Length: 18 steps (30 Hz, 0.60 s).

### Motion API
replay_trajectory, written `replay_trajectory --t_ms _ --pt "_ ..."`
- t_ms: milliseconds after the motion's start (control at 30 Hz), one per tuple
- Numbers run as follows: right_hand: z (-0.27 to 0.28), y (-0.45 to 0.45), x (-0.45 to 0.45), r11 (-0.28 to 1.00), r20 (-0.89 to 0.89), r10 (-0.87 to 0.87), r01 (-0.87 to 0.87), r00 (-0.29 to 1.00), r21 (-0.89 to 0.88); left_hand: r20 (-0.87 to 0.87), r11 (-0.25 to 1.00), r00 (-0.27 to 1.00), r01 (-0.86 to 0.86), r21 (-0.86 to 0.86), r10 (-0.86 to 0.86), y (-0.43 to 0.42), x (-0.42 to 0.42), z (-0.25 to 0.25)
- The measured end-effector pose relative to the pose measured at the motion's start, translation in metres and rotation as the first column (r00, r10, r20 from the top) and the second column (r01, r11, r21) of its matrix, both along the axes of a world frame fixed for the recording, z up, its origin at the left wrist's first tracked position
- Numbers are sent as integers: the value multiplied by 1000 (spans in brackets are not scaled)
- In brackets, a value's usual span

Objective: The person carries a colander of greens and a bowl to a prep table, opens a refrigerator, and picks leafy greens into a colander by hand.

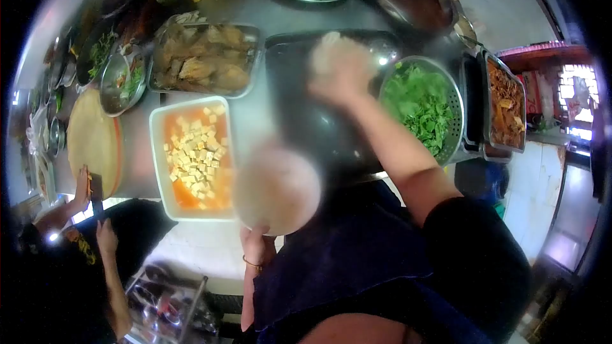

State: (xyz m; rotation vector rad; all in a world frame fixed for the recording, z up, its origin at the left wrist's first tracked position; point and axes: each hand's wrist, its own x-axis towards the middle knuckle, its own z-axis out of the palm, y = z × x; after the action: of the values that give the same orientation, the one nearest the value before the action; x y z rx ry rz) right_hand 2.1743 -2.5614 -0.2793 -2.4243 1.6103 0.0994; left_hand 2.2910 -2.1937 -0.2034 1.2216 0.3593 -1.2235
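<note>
In the head view, your left hand (256, 245) has its grip closed on the near edge of the pale round bowl (280, 192), just beside the white tub (155, 153) of diced tofu (196, 153). Your right hand (342, 69) is blurred over the black tray (299, 99), left of the colander (455, 114) of greens (417, 105); you cannot tell whether its grip is open or closed. At far left, another person holds a cleaver (96, 195) near the round board (95, 140).

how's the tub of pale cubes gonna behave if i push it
The tub is probably heavy, holding a big pile of cubes in liquid. The orange liquid would likely slosh if shoved, and the loose cubes may shift.
</note>
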Motion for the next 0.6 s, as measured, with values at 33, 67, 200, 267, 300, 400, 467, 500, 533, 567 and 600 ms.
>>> replay_trajectory --t_ms 33,67,200,267,300,400,467,500,533,567,600 --pt "2 2 0 996 -65 -1 7 998 93 -5 1000 1000 -7 11 7 -2 -2 0" --pt "5 3 1 990 -93 -13 26 996 137 -14 1000 1000 8 -22 -8 -4 -3 -2" --pt "-6 10 -4 997 59 -74 75 996 -21 -35 991 998 56 -123 -61 2 -3 -16" --pt "-27 21 -13 987 150 -95 113 984 -114 75 981 987 150 -123 -142 1 -6 -33" --pt "-38 32 -21 984 165 -80 105 983 -146 185 970 960 227 -85 -208 0 -7 -46" --pt "-27 72 -37 980 141 25 3 990 -199 321 937 897 341 -70 -303 -7 -7 -73" --pt "-23 85 -46 975 182 102 -62 978 -214 349 924 886 365 -115 -306 -17 -7 -77" --pt "-22 89 -49 973 208 130 -84 970 -217 358 922 886 361 -140 -293 -21 -8 -75" --pt "-18 86 -45 971 293 150 -84 944 -226 366 920 886 360 -157 -285 -23 -8 -71" --pt "-13 82 -45 988 321 128 -94 938 -121 373 917 886 360 -174 -277 -26 -8 -67" --pt "-7 71 -42 994 347 104 -107 932 -11 379 916 885 358 -181 -271 -26 -8 -60"
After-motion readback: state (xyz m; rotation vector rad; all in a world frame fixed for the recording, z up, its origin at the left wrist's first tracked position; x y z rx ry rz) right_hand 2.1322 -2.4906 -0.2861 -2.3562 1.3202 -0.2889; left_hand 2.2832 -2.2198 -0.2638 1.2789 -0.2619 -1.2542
